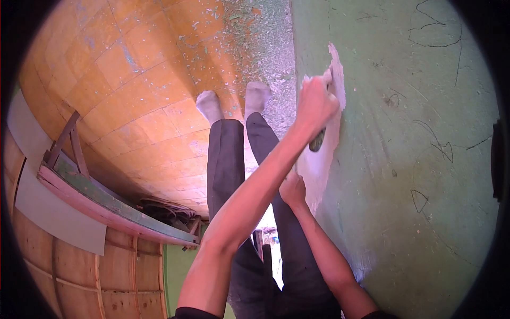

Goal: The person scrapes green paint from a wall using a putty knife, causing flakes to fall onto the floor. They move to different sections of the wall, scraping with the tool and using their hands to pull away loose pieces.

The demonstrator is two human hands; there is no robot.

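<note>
My left hand (319, 101) is closed around a hand tool that looks like a scraper; its dark handle (317, 141) sticks out below the fist, and its blade is mostly hidden. That fist is against the green wall (393, 138), over a long pale patch (325, 159) with ragged edges where paint is gone. Lower down, my right hand (292, 189) is closed beside the lower part of the patch, near my thigh. A thin bit seems to stick up from it, too small to name.
Green and pale paint flakes (265, 48) cover the orange tiled floor (154, 111) along the wall. My socked feet (258, 94) stand among them. At left is a worn green and pink wooden bench (117, 210), with a dark bundle (170, 210) by its end.
</note>
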